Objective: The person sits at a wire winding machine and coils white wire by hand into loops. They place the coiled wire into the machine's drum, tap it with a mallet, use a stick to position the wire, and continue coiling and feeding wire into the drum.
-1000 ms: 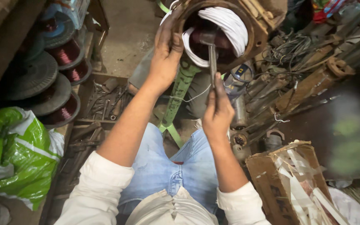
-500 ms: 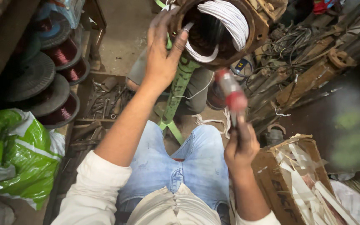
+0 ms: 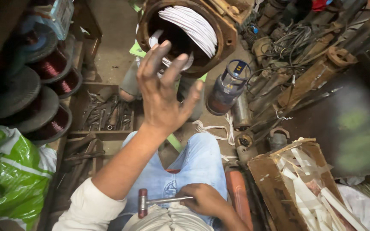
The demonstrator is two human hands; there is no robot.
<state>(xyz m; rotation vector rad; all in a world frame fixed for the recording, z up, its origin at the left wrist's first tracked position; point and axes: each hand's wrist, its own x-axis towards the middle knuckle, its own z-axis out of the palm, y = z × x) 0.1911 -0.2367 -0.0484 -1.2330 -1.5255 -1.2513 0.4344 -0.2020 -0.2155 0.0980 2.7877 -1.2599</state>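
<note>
Head camera, looking down over the person's lap. The landmark is a rusty round motor housing (image 3: pixel 185 36) at the top centre, its open mouth facing the camera, with a bundle of white winding wires (image 3: pixel 191 28) looped inside its upper right.

The left hand (image 3: pixel 163 92) is raised just below the housing, open, fingers spread apart, holding nothing. Its fingertips overlap the lower edge of the housing mouth in the picture; whether they touch it cannot be told. The forearm runs down and left from there to a white sleeve (image 3: pixel 88 209).

Well below the housing, at the bottom centre, the right hand (image 3: pixel 206 199) rests on the lap, closed around the metal handle of a small hammer (image 3: pixel 159 201). The hammer lies sideways, its dark red head pointing left, over the blue jeans (image 3: pixel 193 164).

Right of the housing and slightly lower stands a dark cylinder with a blue top (image 3: pixel 228 87), among rusty pipes and tangled cables (image 3: pixel 296 40). Further below and right of the housing sits a torn cardboard box (image 3: pixel 275 179) filled with white paper strips (image 3: pixel 309 184).

Left of the housing, spools of reddish copper wire (image 3: pixel 54 70) are stacked along the edge. Below them lies a green and white plastic bag (image 3: pixel 9 175). Between the spools and the raised hand, a shallow wooden tray (image 3: pixel 108 111) holds small metal tools.
</note>
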